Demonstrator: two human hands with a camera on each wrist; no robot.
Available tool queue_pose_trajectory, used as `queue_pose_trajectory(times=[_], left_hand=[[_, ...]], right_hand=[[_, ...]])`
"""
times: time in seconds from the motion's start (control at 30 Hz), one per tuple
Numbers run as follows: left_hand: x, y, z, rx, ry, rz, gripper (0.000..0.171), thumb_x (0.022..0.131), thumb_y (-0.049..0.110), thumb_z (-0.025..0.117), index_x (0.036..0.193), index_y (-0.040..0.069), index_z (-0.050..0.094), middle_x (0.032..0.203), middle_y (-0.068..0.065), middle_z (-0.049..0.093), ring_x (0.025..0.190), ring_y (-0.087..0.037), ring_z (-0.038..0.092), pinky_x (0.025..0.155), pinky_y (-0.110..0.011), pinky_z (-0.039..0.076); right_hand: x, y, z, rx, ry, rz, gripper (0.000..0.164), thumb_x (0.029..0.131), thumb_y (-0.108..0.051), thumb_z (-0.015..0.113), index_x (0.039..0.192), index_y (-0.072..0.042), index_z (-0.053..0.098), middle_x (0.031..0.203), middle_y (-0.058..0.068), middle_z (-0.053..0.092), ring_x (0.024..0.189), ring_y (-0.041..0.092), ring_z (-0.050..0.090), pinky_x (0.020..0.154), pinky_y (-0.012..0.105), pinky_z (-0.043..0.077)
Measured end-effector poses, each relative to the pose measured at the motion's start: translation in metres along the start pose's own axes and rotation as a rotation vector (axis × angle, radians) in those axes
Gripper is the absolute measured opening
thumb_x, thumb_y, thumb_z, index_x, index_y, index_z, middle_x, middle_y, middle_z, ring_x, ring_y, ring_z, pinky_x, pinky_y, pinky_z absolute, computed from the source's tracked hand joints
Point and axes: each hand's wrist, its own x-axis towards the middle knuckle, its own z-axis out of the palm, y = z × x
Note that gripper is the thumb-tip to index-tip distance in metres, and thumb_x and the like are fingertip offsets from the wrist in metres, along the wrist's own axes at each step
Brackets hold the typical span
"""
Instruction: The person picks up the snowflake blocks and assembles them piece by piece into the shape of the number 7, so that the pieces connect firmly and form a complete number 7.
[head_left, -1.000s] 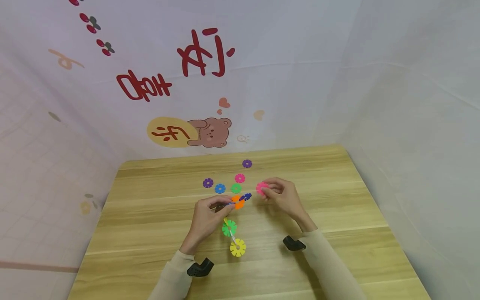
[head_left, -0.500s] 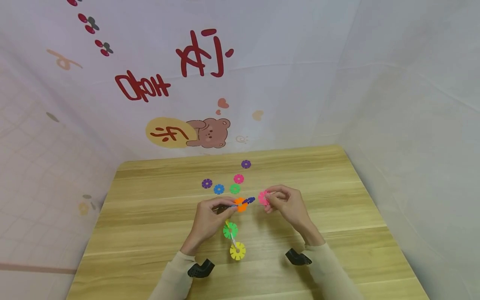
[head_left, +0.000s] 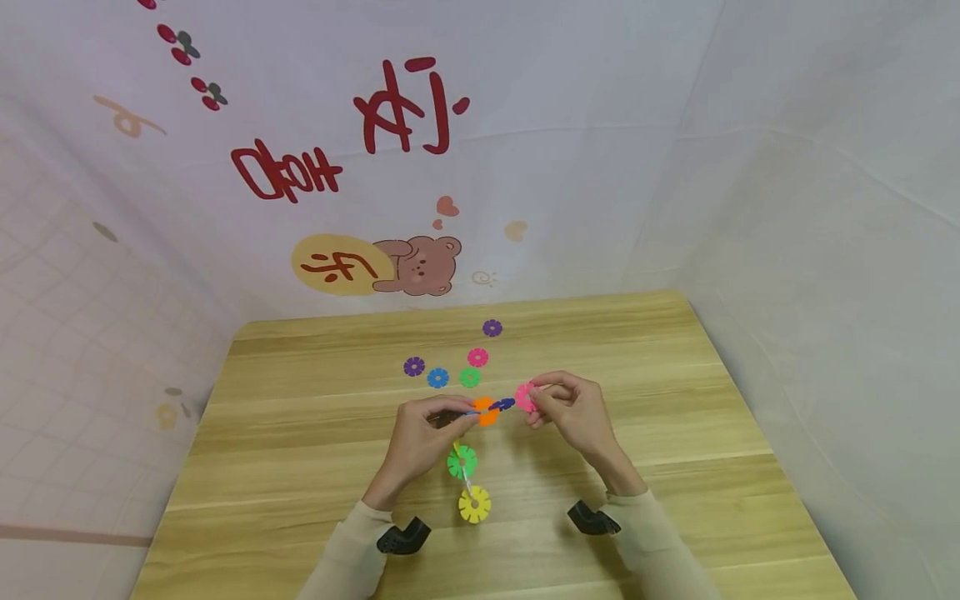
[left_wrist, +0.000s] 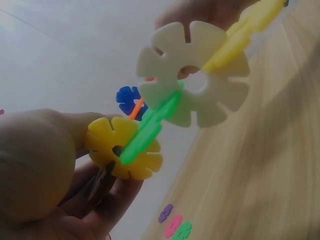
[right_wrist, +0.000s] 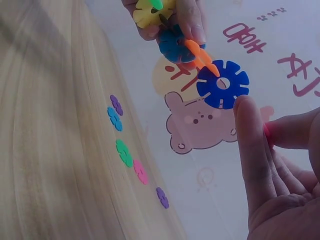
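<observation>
My left hand point(head_left: 427, 433) holds a chain of slotted flower-shaped plastic discs pushed into one another. Toward me hang a yellow disc point(head_left: 467, 506), a white disc point(left_wrist: 155, 65), a green disc point(left_wrist: 147, 136) and another yellow disc point(left_wrist: 105, 135). Beyond the left fingertips come a blue disc point(right_wrist: 175, 47), an orange disc point(head_left: 487, 418) and, at the far end, a dark blue disc point(right_wrist: 210, 85). My right hand point(head_left: 583, 414) pinches a pink disc point(head_left: 522, 397) between thumb and fingers, right at the dark blue disc's edge. In the right wrist view, fingers mostly hide it.
Loose discs lie on the wooden table point(head_left: 315, 467) behind the hands: purple point(head_left: 409, 367), blue point(head_left: 432, 379), green point(head_left: 465, 378), pink point(head_left: 472, 357) and a second purple disc point(head_left: 487, 329). White printed cloth point(head_left: 570, 167) hangs around the table's back and sides.
The chain's dark blue end has shifted right and slightly toward me, up to the pink disc. My right hand moved a little nearer to me, still pinching that disc.
</observation>
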Motion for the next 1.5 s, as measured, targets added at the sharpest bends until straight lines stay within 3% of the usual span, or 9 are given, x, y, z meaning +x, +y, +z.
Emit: queue_pose_trajectory(times=[0.27, 0.53, 0.7, 0.83, 0.97, 1.2, 1.5], left_hand=[[0.002, 0.002, 0.002, 0.023, -0.040, 0.009, 0.007, 0.102, 0.017, 0.087, 0.108, 0.014, 0.088, 0.116, -0.007, 0.087, 0.093, -0.010, 0.080, 0.085, -0.027, 0.069], [0.003, 0.004, 0.002, 0.084, -0.071, -0.012, 0.006, 0.104, 0.018, 0.085, 0.109, 0.016, 0.087, 0.107, -0.003, 0.087, 0.086, -0.014, 0.079, 0.080, -0.024, 0.067], [0.003, 0.005, 0.002, 0.119, -0.108, 0.027, 0.005, 0.106, 0.015, 0.081, 0.109, 0.013, 0.085, 0.108, -0.004, 0.087, 0.087, -0.007, 0.077, 0.081, -0.023, 0.067], [0.004, 0.007, 0.002, 0.133, -0.131, 0.039, 0.005, 0.108, 0.015, 0.078, 0.109, 0.012, 0.082, 0.105, -0.009, 0.086, 0.081, -0.005, 0.069, 0.076, -0.021, 0.063], [0.005, 0.009, 0.003, 0.138, -0.125, 0.045, 0.006, 0.108, 0.013, 0.077, 0.108, 0.010, 0.082, 0.101, -0.010, 0.085, 0.077, -0.006, 0.064, 0.071, -0.020, 0.060], [0.007, 0.012, 0.008, 0.131, -0.093, 0.066, 0.006, 0.108, 0.011, 0.077, 0.105, 0.008, 0.081, 0.095, -0.007, 0.083, 0.071, -0.004, 0.061, 0.067, -0.020, 0.058], [0.008, 0.012, 0.014, 0.111, -0.070, 0.046, 0.005, 0.107, 0.008, 0.078, 0.103, 0.005, 0.081, 0.095, -0.010, 0.084, 0.070, 0.000, 0.065, 0.067, -0.021, 0.061]], right_hand=[[-0.003, 0.001, 0.001, -0.020, -0.026, 0.000, 0.023, 0.110, -0.012, 0.074, 0.129, 0.002, 0.074, 0.100, 0.039, 0.079, 0.071, 0.023, 0.083, 0.075, 0.044, 0.073], [-0.005, 0.003, 0.001, -0.029, -0.063, -0.021, 0.022, 0.111, -0.011, 0.072, 0.127, 0.002, 0.073, 0.089, 0.030, 0.080, 0.067, 0.021, 0.080, 0.068, 0.046, 0.072], [-0.005, 0.004, 0.000, -0.021, -0.077, -0.036, 0.021, 0.111, -0.009, 0.072, 0.126, 0.004, 0.073, 0.092, 0.041, 0.076, 0.065, 0.019, 0.079, 0.066, 0.042, 0.071], [-0.005, 0.002, 0.001, -0.028, -0.073, -0.048, 0.019, 0.110, -0.008, 0.072, 0.124, 0.005, 0.074, 0.093, 0.043, 0.075, 0.064, 0.017, 0.078, 0.064, 0.040, 0.071], [-0.005, 0.001, 0.001, -0.023, -0.063, -0.052, 0.019, 0.110, -0.006, 0.072, 0.124, 0.006, 0.074, 0.092, 0.039, 0.077, 0.064, 0.017, 0.078, 0.063, 0.040, 0.070], [-0.005, 0.000, 0.003, -0.023, -0.036, -0.050, 0.018, 0.110, -0.006, 0.072, 0.122, 0.007, 0.074, 0.093, 0.035, 0.079, 0.063, 0.018, 0.079, 0.064, 0.051, 0.070], [-0.004, -0.001, 0.004, -0.020, -0.033, -0.055, 0.017, 0.109, -0.004, 0.072, 0.122, 0.008, 0.074, 0.093, 0.034, 0.080, 0.063, 0.017, 0.079, 0.062, 0.041, 0.070]])
